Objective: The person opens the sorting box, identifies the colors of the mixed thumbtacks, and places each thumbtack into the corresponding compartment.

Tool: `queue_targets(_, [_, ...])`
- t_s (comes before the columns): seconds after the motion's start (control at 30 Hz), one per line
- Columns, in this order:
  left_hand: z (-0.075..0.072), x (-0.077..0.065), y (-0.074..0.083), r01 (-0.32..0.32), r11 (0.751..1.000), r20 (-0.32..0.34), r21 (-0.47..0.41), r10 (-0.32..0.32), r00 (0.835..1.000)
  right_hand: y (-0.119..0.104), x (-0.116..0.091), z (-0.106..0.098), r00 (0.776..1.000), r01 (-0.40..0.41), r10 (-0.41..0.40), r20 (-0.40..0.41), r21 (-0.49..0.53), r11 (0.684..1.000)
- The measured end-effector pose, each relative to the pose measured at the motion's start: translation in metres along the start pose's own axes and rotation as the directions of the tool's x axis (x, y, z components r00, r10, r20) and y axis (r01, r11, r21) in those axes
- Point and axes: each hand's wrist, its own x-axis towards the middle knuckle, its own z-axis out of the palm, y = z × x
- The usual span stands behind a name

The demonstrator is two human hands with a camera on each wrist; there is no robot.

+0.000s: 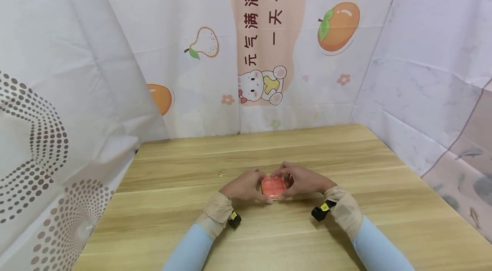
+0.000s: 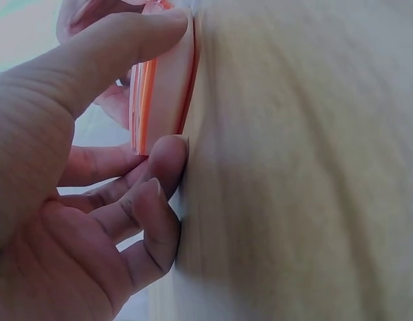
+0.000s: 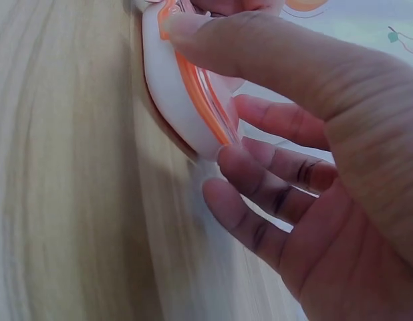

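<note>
While pale blue sleeves [image 1: 190, 247] reached in at the near side, the left hand [image 1: 246, 184] was curled round the left side of a small red box [image 1: 273, 187], its thumb pressed to it. The right hand [image 1: 303, 179] gripped the right side, thumb on the orange rim. Between them, the box sat on the wooden table [image 1: 161, 228]. Slightly farther and left lay tiny rings [image 1: 220, 173]; behind hung a printed curtain [image 1: 200, 104].
</note>
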Motion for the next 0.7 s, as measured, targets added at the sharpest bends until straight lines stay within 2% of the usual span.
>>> queue_targets(0.3, [-0.001, -0.0005, 0.0002, -0.02, 1.0, -0.003, -0.001, 0.02, 1.0, -0.0005, 0.0009, -0.0023, 0.999, 0.041, -0.04, 0.022, -0.022, 0.999])
queue_targets(0.5, [-0.0011, -0.0005, 0.0013, -0.016, 1.0, -0.003, -0.002, 0.016, 1.0, 0.0005, -0.0005, -0.0033, 0.999, 0.025, -0.025, 0.028, -0.01, 1.0])
queue_targets(0.7, [-0.002, -0.0007, 0.0021, -0.02, 1.0, -0.002, -0.009, 0.02, 1.0, 0.0014, -0.0026, -0.0047, 1.0, -0.004, 0.003, 0.015, 0.043, 0.999])
